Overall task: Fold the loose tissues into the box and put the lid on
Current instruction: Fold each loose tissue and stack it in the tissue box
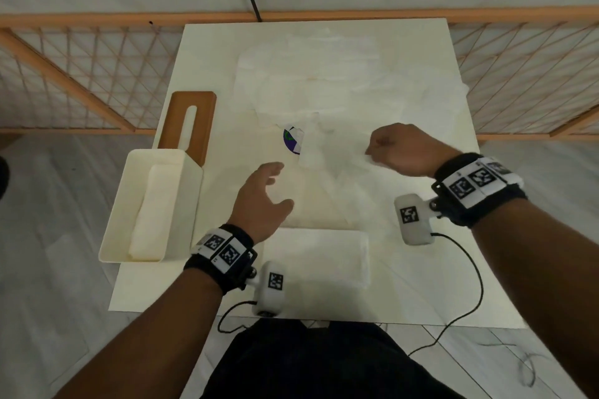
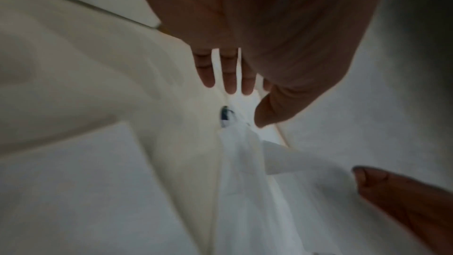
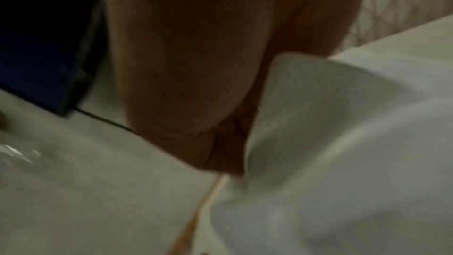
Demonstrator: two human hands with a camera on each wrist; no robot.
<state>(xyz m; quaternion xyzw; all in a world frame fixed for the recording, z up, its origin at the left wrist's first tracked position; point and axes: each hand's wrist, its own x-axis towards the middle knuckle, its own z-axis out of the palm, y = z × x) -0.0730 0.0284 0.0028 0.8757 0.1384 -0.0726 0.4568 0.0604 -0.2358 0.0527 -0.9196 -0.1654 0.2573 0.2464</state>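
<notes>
Head view shows the right hand [image 1: 402, 149] with fingers curled, pinching one edge of a loose tissue [image 1: 327, 152] near the middle of the table [image 1: 421, 269]; the sheet drapes from the pinch, thin and limp. The left hand [image 1: 262, 201] hovers beside it, fingers spread and relaxed, holding nothing. Such tissue likely weighs almost nothing, tears easily and creases wherever pressed, so a light hold at opposite edges or corners should suit folding. More sheets lie spread toward the far edge, and a folded tissue [image 1: 316, 257] rests by the near edge. The cream box [image 1: 188, 204] overhangs the left edge with folded tissue inside; its brown slotted lid [image 1: 204, 120] lies just behind.
</notes>
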